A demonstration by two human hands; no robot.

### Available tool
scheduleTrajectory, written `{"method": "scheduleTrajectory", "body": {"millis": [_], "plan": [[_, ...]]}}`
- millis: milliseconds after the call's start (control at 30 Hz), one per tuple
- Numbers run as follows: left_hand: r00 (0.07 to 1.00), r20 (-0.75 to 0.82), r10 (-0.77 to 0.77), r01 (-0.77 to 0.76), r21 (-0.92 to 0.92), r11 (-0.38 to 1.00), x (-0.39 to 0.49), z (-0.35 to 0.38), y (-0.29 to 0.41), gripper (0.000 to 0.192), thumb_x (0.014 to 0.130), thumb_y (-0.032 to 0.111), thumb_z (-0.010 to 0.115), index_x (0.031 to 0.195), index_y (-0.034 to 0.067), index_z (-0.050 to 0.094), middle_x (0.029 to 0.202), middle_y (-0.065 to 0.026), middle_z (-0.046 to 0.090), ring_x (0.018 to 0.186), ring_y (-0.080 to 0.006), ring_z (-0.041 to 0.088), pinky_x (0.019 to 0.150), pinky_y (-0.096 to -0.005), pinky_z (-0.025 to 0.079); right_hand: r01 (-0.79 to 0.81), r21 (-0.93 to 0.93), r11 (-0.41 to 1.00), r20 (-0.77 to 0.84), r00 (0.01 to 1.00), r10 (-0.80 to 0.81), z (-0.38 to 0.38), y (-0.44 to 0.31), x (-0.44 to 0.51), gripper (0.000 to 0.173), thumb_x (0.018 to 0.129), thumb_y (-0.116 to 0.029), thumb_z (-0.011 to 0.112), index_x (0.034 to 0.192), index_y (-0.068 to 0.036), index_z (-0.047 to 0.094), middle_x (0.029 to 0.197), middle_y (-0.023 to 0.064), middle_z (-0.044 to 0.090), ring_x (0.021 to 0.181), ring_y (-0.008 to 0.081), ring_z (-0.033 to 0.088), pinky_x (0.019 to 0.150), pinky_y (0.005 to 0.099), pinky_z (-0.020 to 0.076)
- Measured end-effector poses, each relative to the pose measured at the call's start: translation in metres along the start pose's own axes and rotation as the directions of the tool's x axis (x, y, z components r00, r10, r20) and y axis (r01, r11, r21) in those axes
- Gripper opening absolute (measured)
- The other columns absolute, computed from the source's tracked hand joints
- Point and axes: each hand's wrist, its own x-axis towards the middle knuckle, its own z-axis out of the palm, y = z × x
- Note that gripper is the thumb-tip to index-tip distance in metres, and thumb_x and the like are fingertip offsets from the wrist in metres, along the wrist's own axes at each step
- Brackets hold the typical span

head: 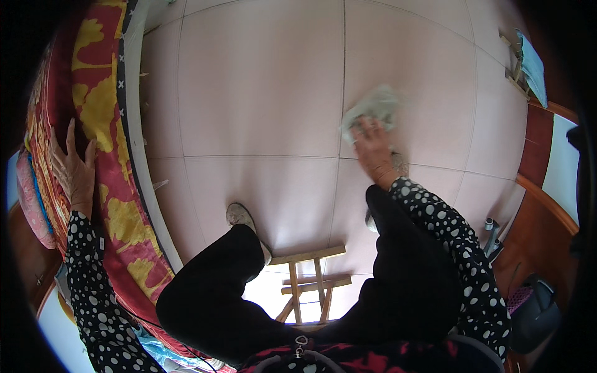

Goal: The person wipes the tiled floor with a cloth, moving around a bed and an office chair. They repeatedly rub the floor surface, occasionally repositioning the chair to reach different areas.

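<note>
My right hand [374, 151] reaches down to the tiled floor [261, 93] with a pale greenish cloth [385, 100] under its fingers. Motion blurs the cloth's far edge. To the left, my left hand [74, 168] rests with spread fingers on the red bedding [100, 200], which has a yellow leaf pattern; nothing is in its grasp. Both arms wear black sleeves with white dots. My knees are apart, and a shoe [239, 214] shows beyond the left one. The other shoe [400, 163] is partly hidden behind my right forearm.
Between my legs stands a low wooden stool frame [308, 279]. A small stool or seat with a light-blue top [533, 70] is at upper right. Grey metal tubes [490, 238] and a dark bin [534, 317] lie along the right. The bed's pale lower edge [135, 116] borders the floor.
</note>
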Motion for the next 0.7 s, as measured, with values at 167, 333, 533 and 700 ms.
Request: {"method": "scheduleTrajectory", "body": {"millis": [167, 333, 533, 700], "plan": [[1.000, -0.019, -0.012, 0.012, 0.004, 1.000, -0.001, 0.002, -0.001, 0.064, 0.093, 0.044, 0.065, 0.151, 0.032, 0.040, 0.154, -0.0163, 0.035, 0.137, -0.0380, 0.040, 0.112, -0.0514, 0.035, 0.394, 0.218, 0.893, 0.257, 0.860, -0.442, -0.007, -0.069, -0.008, 0.041, 0.081, -0.011, 0.065, 0.122, -0.012, 0.063, 0.145, 0.0075, 0.046, 0.139, 0.0333, 0.037, 0.105, 0.0488, 0.0389], [0.995, -0.091, 0.038, -0.035, 0.040, 0.999, -0.006, 0.014, -0.012, 0.064, 0.095, 0.050, 0.061, 0.152, 0.033, 0.039, 0.154, -0.0154, 0.035, 0.137, -0.0367, 0.041, 0.111, -0.0501, 0.038, 0.469, 0.195, 0.861, 0.221, 0.835, -0.504, -0.005, -0.067, -0.021, 0.041, 0.079, -0.007, 0.067, 0.119, -0.012, 0.064, 0.146, 0.0047, 0.044, 0.139, 0.0308, 0.036, 0.104, 0.0449, 0.0407], [0.998, -0.046, 0.038, -0.033, 0.099, 0.995, -0.004, 0.038, -0.031, 0.064, 0.096, 0.056, 0.055, 0.153, 0.035, 0.036, 0.157, -0.0136, 0.032, 0.138, -0.0374, 0.040, 0.112, -0.0508, 0.037, 0.374, 0.127, 0.919, 0.262, 0.881, -0.394, -0.001, -0.078, -0.035, 0.049, 0.078, -0.008, 0.072, 0.125, -0.014, 0.060, 0.148, 0.0044, 0.041, 0.142, 0.0319, 0.032, 0.107, 0.0491, 0.0415], [0.995, 0.042, 0.087, -0.077, -0.192, 0.978, -0.036, 0.015, -0.038, 0.064, 0.096, 0.052, 0.057, 0.154, 0.032, 0.037, 0.163, -0.0078, 0.025, 0.145, -0.0400, 0.030, 0.117, -0.0542, 0.029, 0.337, 0.061, 0.939, 0.242, 0.908, -0.342, 0.008, -0.095, -0.048, 0.049, 0.077, -0.014, 0.075, 0.123, -0.015, 0.060, 0.148, 0.0049, 0.042, 0.140, 0.0346, 0.035, 0.104, 0.0484, 0.0431]]}}
